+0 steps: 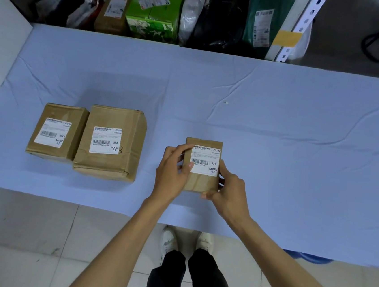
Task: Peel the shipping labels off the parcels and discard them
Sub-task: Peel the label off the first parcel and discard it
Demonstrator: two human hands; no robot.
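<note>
A small brown parcel (199, 181) is held upright over the front of the blue table (276, 152), its white shipping label (205, 160) facing me. My left hand (172, 172) grips its left side, thumb lying on the label's left edge. My right hand (230, 192) holds the lower right corner. Two larger brown parcels lie at the left: a medium one (111, 143) with its label (106, 141) and, touching it on the left, another parcel (56, 133) with its own label (54, 132). All three labels look fully stuck down.
A white box (1, 37) stands at the table's far left. Behind the table's back edge sit several other packages, among them a green carton (154, 14), a brown box (113, 10) and a dark green bag (265, 18). My feet stand on the tiled floor below the front edge.
</note>
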